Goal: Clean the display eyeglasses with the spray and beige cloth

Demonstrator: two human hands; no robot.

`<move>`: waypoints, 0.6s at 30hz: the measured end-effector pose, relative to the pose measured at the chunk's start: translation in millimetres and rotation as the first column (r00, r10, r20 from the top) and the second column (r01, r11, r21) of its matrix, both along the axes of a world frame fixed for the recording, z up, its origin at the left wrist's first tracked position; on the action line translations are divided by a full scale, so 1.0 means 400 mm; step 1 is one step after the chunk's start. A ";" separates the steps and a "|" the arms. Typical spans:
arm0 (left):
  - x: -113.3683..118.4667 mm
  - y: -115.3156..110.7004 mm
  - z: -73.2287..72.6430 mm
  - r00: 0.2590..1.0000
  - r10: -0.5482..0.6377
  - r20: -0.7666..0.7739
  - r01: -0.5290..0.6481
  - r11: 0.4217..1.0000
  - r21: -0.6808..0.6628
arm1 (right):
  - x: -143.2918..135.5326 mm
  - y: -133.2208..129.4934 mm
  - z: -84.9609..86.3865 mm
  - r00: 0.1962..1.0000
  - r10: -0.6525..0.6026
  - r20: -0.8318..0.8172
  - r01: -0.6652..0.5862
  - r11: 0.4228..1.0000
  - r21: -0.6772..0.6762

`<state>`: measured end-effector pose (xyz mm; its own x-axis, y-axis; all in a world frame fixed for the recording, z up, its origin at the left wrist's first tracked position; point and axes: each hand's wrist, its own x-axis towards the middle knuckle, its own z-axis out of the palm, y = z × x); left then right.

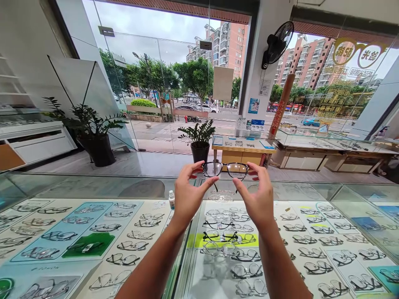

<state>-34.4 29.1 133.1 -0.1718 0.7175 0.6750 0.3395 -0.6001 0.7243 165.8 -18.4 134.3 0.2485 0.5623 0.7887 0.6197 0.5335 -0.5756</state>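
Two bare hands are holding one pair of dark-rimmed, clear-lensed eyeglasses (225, 165) up over the far part of a long glass-topped display counter (285, 200). The left hand (190, 195) is pinching the left end of the frame between thumb and fingers, and the right hand (257, 198) is gripping the right end likewise, so neither is hanging free.

As for progress, the lifting is looking complete: the pair is hovering clear of the counter, roughly level, and two dark temple tips are showing below the lenses, suggesting that the arms are standing unfolded. Setting down is not yet happening; how much handling is remaining, I cannot tell.

Inside the counter, many assorted folded frames are lying in rows, some of them along a flat yellow-green strip (195, 241) in its middle, one on a translucent green tray (104, 241) in its left part. Near the counter's far side, a small white plastic bottle (171, 200) is standing. Beyond the counter, a leafy green plant (200, 135) is growing in a dark pot.
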 end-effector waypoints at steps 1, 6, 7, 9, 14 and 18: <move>0.000 0.001 0.000 1.000 -0.006 0.003 0.006 1.000 -0.009 | 0.000 0.001 -0.001 1.000 -0.002 0.003 0.002 1.000 -0.004; 0.000 0.000 -0.001 0.998 -0.050 0.026 0.052 0.995 -0.085 | -0.004 -0.003 0.002 0.999 -0.023 0.023 0.023 1.000 0.012; 0.000 0.001 -0.002 0.998 -0.053 0.028 0.056 0.994 -0.094 | -0.005 -0.004 0.003 0.999 -0.028 0.026 0.028 0.999 0.015; 0.000 0.002 -0.005 0.998 -0.056 0.023 0.058 0.994 -0.093 | -0.005 -0.004 0.004 0.999 -0.038 0.030 0.037 0.999 0.017; 0.008 -0.005 -0.007 0.999 0.045 -0.023 -0.044 0.998 0.042 | 0.005 0.003 0.000 1.000 -0.014 0.022 0.015 0.998 -0.055; 0.017 -0.022 -0.008 0.985 0.166 -0.049 -0.155 0.973 0.172 | 0.014 0.008 -0.007 0.999 0.046 0.005 -0.044 0.982 -0.183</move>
